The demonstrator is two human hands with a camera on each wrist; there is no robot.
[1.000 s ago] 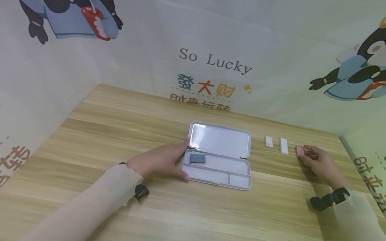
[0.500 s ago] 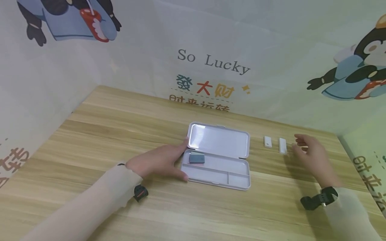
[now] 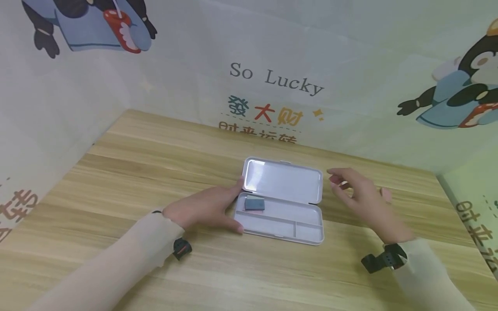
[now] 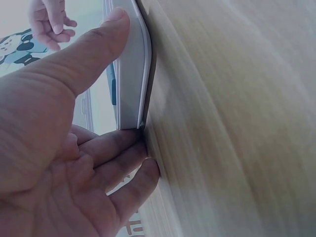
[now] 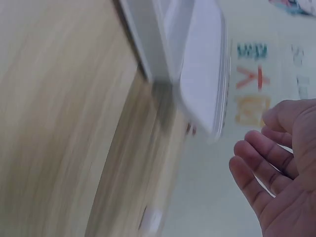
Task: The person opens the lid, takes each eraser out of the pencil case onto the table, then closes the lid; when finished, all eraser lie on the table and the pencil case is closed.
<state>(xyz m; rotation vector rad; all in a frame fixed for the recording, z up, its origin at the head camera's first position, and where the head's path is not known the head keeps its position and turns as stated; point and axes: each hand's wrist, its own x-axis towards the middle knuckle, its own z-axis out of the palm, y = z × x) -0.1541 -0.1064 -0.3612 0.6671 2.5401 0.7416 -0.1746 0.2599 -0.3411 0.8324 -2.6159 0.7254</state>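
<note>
White case [image 3: 268, 223] is lying open on the wood-grained worktop [image 3: 272, 276], lid toward twelve o'clock, with a grey-blue block [image 3: 254, 204] sitting inside at its ten o'clock. At nine, the left hand [image 3: 206, 207] is touching the case's end, its grip spread, thumb well apart from the fingers. At three, the right hand [image 3: 365, 201] is hovering near it, grip loosely curled; a pink block [image 3: 386, 195] is peeking out past it. Ahead at twelve, a pale wall cloth [image 3: 175, 77] is showing "So Lucky", with cartoon figures appearing toward ten and two.
</note>
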